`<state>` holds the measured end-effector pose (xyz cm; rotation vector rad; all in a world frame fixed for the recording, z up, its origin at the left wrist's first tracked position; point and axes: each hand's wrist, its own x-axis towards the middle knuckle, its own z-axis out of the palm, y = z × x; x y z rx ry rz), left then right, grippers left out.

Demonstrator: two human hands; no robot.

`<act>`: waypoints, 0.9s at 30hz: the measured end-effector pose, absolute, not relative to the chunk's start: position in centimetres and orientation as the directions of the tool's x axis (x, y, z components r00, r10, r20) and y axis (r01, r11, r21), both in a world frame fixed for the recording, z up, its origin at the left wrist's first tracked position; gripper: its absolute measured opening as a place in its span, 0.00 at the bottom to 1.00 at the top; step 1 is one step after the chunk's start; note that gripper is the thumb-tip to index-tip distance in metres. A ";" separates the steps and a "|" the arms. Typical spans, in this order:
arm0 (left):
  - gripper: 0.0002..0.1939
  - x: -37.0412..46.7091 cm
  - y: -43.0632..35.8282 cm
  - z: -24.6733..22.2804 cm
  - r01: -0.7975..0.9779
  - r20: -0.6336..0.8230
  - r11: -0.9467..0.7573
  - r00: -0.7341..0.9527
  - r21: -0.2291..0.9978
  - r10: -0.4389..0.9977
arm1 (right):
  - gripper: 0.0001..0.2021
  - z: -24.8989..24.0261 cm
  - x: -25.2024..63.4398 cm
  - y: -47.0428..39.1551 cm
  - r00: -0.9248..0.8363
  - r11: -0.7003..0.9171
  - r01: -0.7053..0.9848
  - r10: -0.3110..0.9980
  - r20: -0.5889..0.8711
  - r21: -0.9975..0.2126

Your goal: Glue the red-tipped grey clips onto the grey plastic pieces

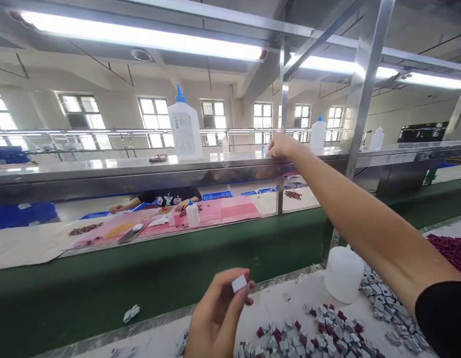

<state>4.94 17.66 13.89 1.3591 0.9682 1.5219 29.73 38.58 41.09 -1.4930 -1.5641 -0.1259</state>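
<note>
My left hand (215,315) is closed, pinching a small block (239,283) with a pale grey face and a dark red part between thumb and fingers, above the near worktable. My right arm stretches up and forward to the raised metal shelf (230,171). There my right hand (284,145) rests with its fingers bent down and pressed together; what they hold, if anything, is hidden. Just left of those fingers shows a small blue tip (263,151). Below my left hand lies a loose pile of grey and dark red pieces (290,338).
A translucent white bottle (344,276) stands on the near table, beside more grey pieces (390,298) and a dark red heap (450,253). Blue-capped bottles (186,132) line the shelf. A green belt (215,256) runs between the tables. Opposite, a person (171,197) works at a pink mat (230,211).
</note>
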 end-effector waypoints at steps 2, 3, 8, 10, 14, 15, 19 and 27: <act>0.20 4.8 17.5 15.1 -0.070 0.363 -0.366 -0.045 0.928 0.931 | 0.04 40.6 29.5 38.1 0.164 0.261 0.830 0.730 0.663 -0.493; 0.17 4.7 17.4 15.5 -0.062 0.378 -0.380 -0.049 0.923 0.925 | 0.03 40.1 29.3 37.2 0.159 0.276 0.831 0.714 0.681 -0.484; 0.11 4.5 17.0 16.4 -0.042 0.461 -0.463 -0.060 0.885 0.886 | 0.08 34.5 28.3 27.3 0.024 0.653 0.709 0.356 0.934 -0.267; 0.11 4.7 16.9 16.6 -0.019 0.497 -0.498 -0.051 0.867 0.866 | 0.04 31.2 27.5 22.7 -0.073 0.769 0.579 0.381 0.922 -0.271; 0.10 5.5 16.9 16.8 0.025 0.575 -0.574 -0.017 0.818 0.818 | 0.07 25.9 25.4 17.2 -0.235 0.705 0.328 0.706 0.668 -0.629; 0.10 5.7 16.8 16.9 0.036 0.592 -0.591 -0.010 0.806 0.806 | 0.08 25.2 25.0 16.7 -0.270 0.655 0.286 0.755 0.597 -0.699; 0.11 6.3 16.3 17.2 0.078 0.628 -0.626 -0.001 0.776 0.779 | 0.12 24.1 24.4 16.6 -0.313 0.536 0.133 0.821 0.477 -0.834; 0.10 5.8 15.1 16.4 0.116 0.660 -0.655 -0.013 0.747 0.751 | 0.10 22.9 24.2 17.3 -0.420 0.304 -0.117 0.847 0.324 -0.945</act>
